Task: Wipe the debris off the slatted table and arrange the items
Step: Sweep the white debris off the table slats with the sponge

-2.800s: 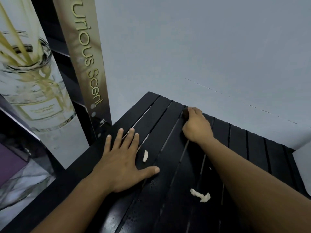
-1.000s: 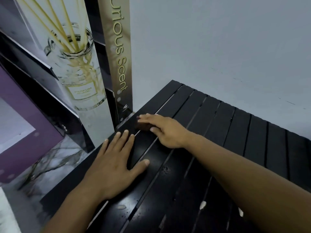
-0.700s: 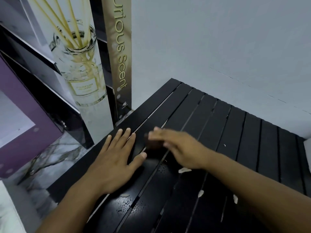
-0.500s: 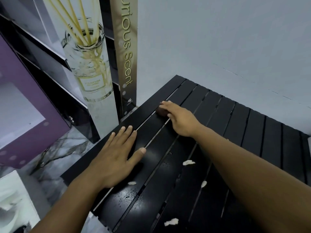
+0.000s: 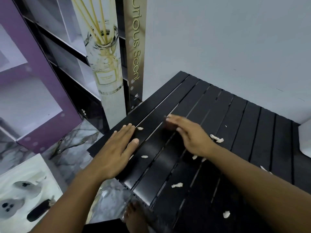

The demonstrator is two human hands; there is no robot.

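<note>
table (image 5: 252, 132): left hand (image 5: 114, 153) on left edge | right hand (image 5: 190, 137) right of it | debris (image 5: 177, 185) around both

Tall beige box (image 5: 135, 52): gold lettering "urious Scent", start cut off.

I see a black slatted table (image 5: 235, 118). Little white bits (image 5: 216, 138) dot it. At 9 o'clock is a purple box (image 5: 42, 91). At 11 o'clock a tall white box (image 5: 111, 101) shows yellow sticks. A gold-brown strip (image 5: 135, 47) has pale letters. At 7 o'clock a white sheet (image 5: 25, 172) has grey ghosts. The floor (image 5: 72, 147) is grey with dark veins.
</note>
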